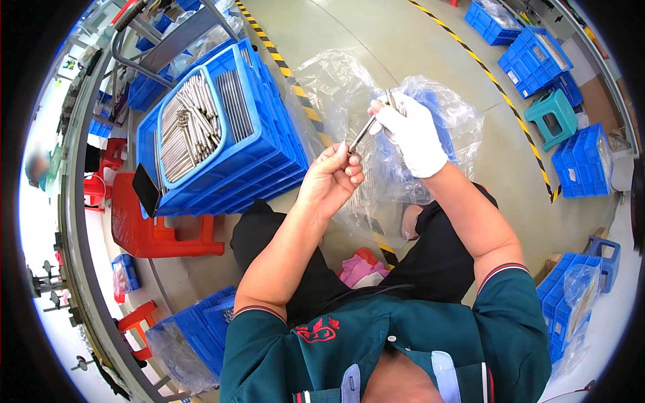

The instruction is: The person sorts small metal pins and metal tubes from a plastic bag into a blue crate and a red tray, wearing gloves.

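In front of me my left hand (331,176), bare, pinches the lower end of a slim metal rod (363,132). My right hand (414,134), in a white glove, is closed around the rod's upper part. Another shiny metal piece (389,98) shows at the gloved fingertips; whether it is a separate rod I cannot tell. Below the hands spreads a clear plastic bag (322,74), with a blue crate (440,117) partly under it. To the left, many similar metal rods (195,127) lie in a light blue tray (254,111) on stacked blue crates (269,158).
A red plastic stool (138,221) stands beside the crate stack, and a dark phone-like slab (146,190) leans at the stack's corner. A trolley handle (124,50) rises behind. On the right are a green stool (552,117) and more blue crates (581,161). Yellow-black tape (500,97) marks the floor.
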Demonstrator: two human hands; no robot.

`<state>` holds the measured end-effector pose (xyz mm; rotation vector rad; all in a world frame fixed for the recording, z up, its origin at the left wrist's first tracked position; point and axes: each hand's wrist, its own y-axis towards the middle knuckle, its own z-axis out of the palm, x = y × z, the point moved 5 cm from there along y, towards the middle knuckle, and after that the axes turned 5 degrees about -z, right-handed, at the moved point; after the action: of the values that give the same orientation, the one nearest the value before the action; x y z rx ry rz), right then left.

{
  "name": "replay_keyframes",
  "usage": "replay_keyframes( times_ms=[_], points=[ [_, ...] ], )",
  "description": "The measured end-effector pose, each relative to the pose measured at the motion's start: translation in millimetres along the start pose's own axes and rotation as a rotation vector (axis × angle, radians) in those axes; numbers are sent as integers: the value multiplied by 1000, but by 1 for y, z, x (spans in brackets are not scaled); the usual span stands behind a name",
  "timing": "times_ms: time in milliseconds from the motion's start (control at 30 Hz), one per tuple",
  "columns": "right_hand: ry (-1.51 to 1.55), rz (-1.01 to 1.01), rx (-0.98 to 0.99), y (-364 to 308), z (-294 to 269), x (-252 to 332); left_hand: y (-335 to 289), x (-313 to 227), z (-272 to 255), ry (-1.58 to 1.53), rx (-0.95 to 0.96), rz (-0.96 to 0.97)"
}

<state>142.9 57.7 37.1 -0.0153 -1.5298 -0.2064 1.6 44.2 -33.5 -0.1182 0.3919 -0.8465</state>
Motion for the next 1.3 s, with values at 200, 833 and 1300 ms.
replay_keyframes(
  times_ms=[200,833,1300],
  points=[
    [-87,-26,-8,-4,1,2,-2,-3,1,11,0,30],
    [-368,-143,5,-11,7,10,-20,-43,7,352,-152,376],
    [-541,-173,127,-14,5,0,-21,-54,-3,538,-214,295]
  ],
)
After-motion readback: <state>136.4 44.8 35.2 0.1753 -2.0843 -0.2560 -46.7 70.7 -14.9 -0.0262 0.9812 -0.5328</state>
